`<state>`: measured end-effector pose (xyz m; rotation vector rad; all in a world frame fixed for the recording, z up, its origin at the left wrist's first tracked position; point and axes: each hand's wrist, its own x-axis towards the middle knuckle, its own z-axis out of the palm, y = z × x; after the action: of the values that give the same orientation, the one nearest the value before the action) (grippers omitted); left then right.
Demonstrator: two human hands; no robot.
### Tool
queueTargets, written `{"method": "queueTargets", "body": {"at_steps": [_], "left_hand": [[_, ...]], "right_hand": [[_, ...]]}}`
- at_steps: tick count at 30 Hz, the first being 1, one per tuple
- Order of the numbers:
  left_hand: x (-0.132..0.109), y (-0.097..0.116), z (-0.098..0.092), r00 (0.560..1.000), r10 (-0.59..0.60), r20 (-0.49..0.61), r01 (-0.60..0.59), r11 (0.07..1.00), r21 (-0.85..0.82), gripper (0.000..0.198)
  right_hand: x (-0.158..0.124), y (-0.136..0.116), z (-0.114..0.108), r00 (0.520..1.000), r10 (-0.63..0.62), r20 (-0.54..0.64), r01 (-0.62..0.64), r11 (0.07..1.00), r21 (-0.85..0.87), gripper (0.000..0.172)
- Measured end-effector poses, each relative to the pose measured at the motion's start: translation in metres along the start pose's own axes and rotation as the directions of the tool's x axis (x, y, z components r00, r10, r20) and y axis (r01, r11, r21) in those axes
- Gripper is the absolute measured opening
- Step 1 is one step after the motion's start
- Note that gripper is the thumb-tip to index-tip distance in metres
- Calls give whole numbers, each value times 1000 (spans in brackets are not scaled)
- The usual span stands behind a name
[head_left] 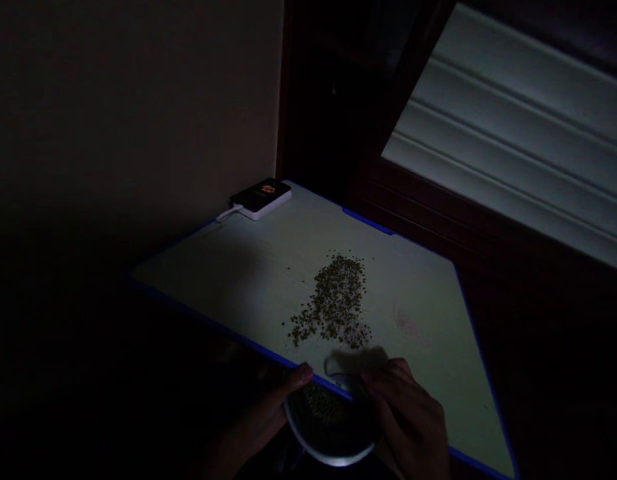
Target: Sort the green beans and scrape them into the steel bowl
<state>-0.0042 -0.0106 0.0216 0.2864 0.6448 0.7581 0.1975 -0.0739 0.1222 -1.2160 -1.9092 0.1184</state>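
Observation:
Small dark seeds or grains [338, 300] lie in a loose heap on a pale board-like tabletop [418, 287] with a blue rim. Just under the near edge is a round bowl [341, 460] with a light rim and similar grains inside. My left hand [275, 407] is closed at the bowl's left side, its thumb tip on the blue rim; its other fingers are mostly hidden. My right hand [413, 413] is closed in a pinch near the edge, on a thin greyish piece with a rounded end [333, 370]. Its kind is too dark to tell.
A phone-like device [263, 197] with a lit dark screen, white sides and a white strap or cable lies at the far left corner. A wall [138, 87] rises on the left. Pale slatted panels [513, 120] stand at the right. The room is very dark.

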Motion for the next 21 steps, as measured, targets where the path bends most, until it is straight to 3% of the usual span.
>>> {"method": "queueTargets", "body": {"at_steps": [4,10,15,21], "left_hand": [[-5,7,2,998,-2,-69,2,1000,-10,39],[-15,18,8,992,-42,-119,42,999,-2,14],[-19,23,18,992,-68,-111,64,997,-38,14],[-21,24,21,983,-106,-150,103,994,-25,16]], "right_hand": [[-5,7,2,1000,4,-30,-4,1000,-5,31],[-6,6,4,999,2,53,-5,999,45,31],[-2,4,3,997,7,75,-16,993,116,30],[-18,-5,3,994,45,101,-49,998,35,31]]}}
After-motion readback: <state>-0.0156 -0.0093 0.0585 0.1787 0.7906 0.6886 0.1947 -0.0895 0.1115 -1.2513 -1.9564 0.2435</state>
